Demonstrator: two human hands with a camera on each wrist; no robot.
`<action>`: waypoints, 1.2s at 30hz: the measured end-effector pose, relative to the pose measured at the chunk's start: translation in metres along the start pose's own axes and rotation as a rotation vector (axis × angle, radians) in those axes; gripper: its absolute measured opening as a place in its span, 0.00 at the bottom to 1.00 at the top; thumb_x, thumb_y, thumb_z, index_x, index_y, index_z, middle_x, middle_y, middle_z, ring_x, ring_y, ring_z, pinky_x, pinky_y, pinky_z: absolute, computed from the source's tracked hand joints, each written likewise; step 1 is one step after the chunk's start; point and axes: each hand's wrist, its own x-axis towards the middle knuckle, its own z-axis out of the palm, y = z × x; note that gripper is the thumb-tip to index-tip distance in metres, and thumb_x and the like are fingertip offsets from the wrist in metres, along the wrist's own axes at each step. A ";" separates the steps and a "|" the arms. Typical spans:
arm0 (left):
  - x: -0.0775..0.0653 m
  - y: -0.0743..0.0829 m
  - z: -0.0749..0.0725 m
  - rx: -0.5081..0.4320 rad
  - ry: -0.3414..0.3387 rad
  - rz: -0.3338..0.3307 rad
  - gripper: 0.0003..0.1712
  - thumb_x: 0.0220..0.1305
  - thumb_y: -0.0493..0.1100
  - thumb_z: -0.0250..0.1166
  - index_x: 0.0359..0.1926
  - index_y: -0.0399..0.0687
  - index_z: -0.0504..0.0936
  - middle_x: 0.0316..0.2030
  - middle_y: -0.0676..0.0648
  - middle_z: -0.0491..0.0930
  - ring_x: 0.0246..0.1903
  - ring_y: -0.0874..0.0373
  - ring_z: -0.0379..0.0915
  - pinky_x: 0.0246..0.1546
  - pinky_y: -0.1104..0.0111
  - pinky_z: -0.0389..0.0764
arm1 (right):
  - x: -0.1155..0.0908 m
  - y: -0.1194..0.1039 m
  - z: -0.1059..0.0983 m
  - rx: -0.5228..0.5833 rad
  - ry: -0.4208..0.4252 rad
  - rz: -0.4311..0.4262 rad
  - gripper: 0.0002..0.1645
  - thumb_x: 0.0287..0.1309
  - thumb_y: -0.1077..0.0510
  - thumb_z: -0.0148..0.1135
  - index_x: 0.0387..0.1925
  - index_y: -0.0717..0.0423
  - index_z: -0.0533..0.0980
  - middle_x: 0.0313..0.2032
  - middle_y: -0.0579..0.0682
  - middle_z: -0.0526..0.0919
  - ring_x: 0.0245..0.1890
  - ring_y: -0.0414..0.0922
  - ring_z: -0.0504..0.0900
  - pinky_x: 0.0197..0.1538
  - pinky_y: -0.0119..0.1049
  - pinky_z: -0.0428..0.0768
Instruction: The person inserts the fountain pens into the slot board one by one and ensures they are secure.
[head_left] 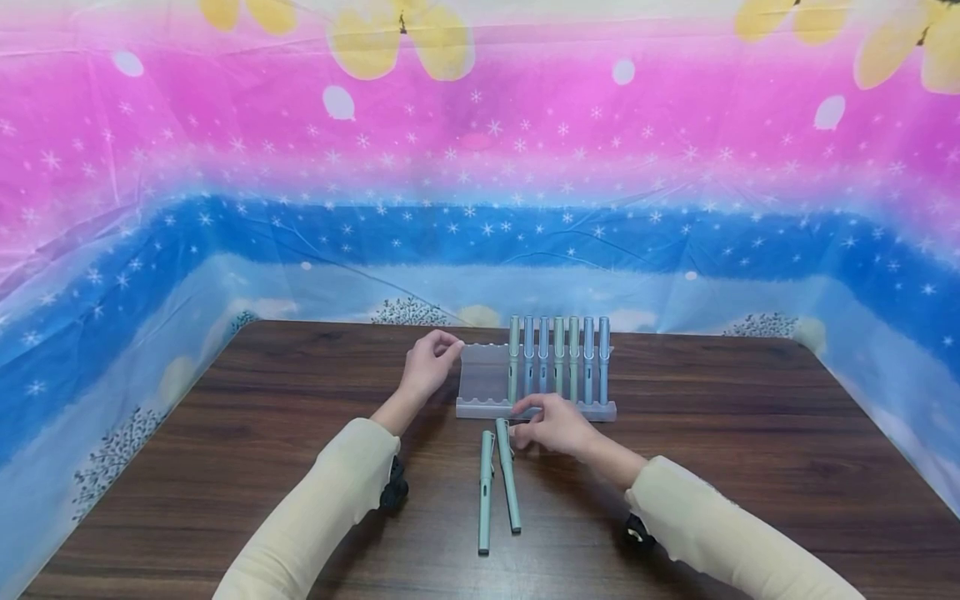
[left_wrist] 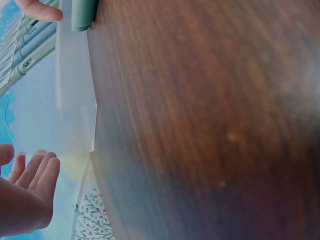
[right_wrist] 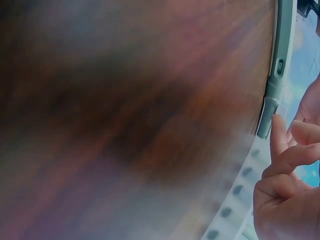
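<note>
A translucent pen rack (head_left: 480, 375) stands on the table, with several capped green and blue pens (head_left: 558, 354) upright in its middle and right slots. My left hand (head_left: 429, 367) pinches the rack's upper left edge between thumb and fingertips. Two green pens lie in front of the rack, a left one (head_left: 485, 492) and a right one (head_left: 507, 475), clip ends toward it. By the clip end of the right pen is my right hand (head_left: 558, 427), thumb and forefinger spread apart. In the right wrist view its fingers (right_wrist: 277, 130) come close to a pen (right_wrist: 284, 50); contact is unclear.
The brown wooden table (head_left: 750, 442) extends to both sides of the rack. A patterned cloth (head_left: 480, 233) in pink and blue hangs behind and around it. Dark wrist cameras (head_left: 393, 485) sit under both sleeves.
</note>
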 end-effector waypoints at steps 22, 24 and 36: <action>0.000 0.000 0.000 0.001 -0.001 -0.001 0.11 0.61 0.44 0.56 0.38 0.39 0.75 0.36 0.41 0.79 0.36 0.51 0.75 0.38 0.61 0.74 | -0.003 -0.002 0.010 -0.358 0.008 -0.161 0.19 0.46 0.59 0.63 0.41 0.62 0.72 0.16 0.42 0.74 0.15 0.38 0.72 0.19 0.32 0.70; 0.000 0.000 0.000 0.000 -0.001 -0.001 0.11 0.61 0.44 0.56 0.38 0.39 0.75 0.36 0.41 0.79 0.36 0.50 0.75 0.38 0.61 0.74 | -0.003 -0.001 0.009 -0.361 0.000 -0.148 0.19 0.45 0.60 0.62 0.42 0.61 0.72 0.16 0.43 0.74 0.16 0.39 0.72 0.19 0.33 0.69; 0.000 0.000 0.000 0.007 0.000 0.000 0.11 0.61 0.44 0.56 0.38 0.39 0.75 0.37 0.41 0.79 0.36 0.50 0.75 0.38 0.60 0.73 | -0.004 0.002 0.001 -0.331 -0.030 -0.132 0.08 0.52 0.59 0.59 0.35 0.57 0.73 0.16 0.44 0.74 0.15 0.40 0.71 0.20 0.33 0.67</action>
